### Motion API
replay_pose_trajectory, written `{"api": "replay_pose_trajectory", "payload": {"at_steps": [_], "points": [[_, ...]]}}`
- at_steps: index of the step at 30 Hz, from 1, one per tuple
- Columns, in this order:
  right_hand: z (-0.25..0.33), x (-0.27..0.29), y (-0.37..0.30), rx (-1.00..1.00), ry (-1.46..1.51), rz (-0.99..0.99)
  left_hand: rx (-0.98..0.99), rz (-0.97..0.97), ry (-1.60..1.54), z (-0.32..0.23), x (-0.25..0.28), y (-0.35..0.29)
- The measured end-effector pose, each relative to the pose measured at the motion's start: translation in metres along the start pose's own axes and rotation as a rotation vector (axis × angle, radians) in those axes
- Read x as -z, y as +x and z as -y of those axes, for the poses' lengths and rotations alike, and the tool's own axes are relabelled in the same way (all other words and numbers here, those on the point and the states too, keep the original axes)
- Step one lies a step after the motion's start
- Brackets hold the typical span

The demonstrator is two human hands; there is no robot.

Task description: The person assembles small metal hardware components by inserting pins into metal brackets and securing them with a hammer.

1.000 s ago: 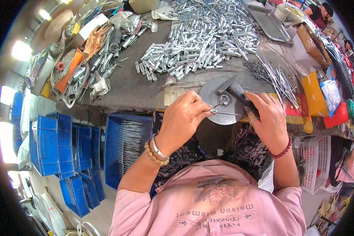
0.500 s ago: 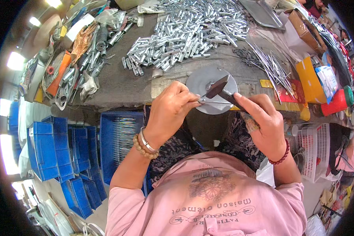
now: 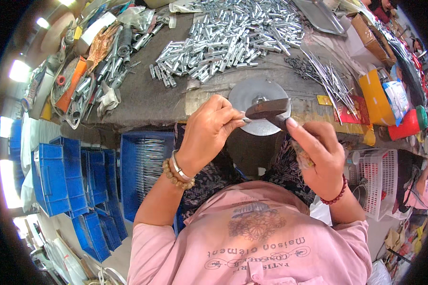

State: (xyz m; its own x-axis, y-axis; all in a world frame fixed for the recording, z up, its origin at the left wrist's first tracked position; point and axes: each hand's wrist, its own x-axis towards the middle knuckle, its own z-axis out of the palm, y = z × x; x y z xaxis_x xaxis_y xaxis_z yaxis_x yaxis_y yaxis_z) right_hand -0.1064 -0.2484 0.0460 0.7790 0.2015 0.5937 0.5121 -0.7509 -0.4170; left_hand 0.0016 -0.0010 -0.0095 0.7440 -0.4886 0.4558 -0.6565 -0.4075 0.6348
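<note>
My left hand (image 3: 208,128) pinches the end of a small metal piece (image 3: 246,120) between thumb and fingertips. The rest of that piece is hidden by the fingers and the hammer. My right hand (image 3: 319,154) is wrapped round the handle of a hammer (image 3: 268,109), index finger and thumb toward its dark head. The head lies across the round grey metal disc (image 3: 250,89) at the bench's front edge, close to my left fingertips. Whether it touches the metal piece, I cannot tell.
Shiny metal tubes (image 3: 228,40) lie heaped behind the disc. Thin rods (image 3: 325,78) and dark pins (image 3: 302,68) are to their right. Tools (image 3: 76,88) crowd the left. Below the bench, a blue bin (image 3: 128,175) holds rods, beside stacked blue bins (image 3: 57,175).
The hammer head has swung from a steep tilt to nearly level. The thin rod seen across the disc before is now hidden behind it. My left hand keeps its pinch.
</note>
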Motion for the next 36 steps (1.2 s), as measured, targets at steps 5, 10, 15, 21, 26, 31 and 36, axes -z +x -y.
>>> {"api": "replay_pose_trajectory", "payload": {"at_steps": [5, 10, 15, 21, 26, 31, 36], "points": [[-0.021, -0.005, 0.003, -0.213, 0.112, 0.098, 0.027, 0.020, -0.016, 0.003, -0.004, 0.000], [-0.046, -0.008, 0.023, -0.317, 0.074, 0.176, 0.041, 0.019, 0.014, 0.001, -0.002, -0.005], [-0.028, -0.013, 0.017, -0.084, -0.289, 0.232, 0.057, -0.040, -0.020, 0.000, -0.007, -0.009], [-0.004, -0.023, -0.003, -0.271, -0.054, 0.357, 0.064, -0.008, -0.072, 0.004, -0.005, -0.014], [-0.009, -0.034, -0.014, -0.524, 0.407, 0.464, 0.098, -0.212, -0.029, -0.015, -0.014, -0.023], [0.000, -0.038, -0.015, -0.827, 0.745, 0.528, 0.486, -0.168, -0.574, -0.020, -0.034, -0.050], [0.011, -0.042, -0.021, -0.904, 0.786, 0.503, 0.635, -0.157, -0.720, -0.033, -0.036, -0.050]]}}
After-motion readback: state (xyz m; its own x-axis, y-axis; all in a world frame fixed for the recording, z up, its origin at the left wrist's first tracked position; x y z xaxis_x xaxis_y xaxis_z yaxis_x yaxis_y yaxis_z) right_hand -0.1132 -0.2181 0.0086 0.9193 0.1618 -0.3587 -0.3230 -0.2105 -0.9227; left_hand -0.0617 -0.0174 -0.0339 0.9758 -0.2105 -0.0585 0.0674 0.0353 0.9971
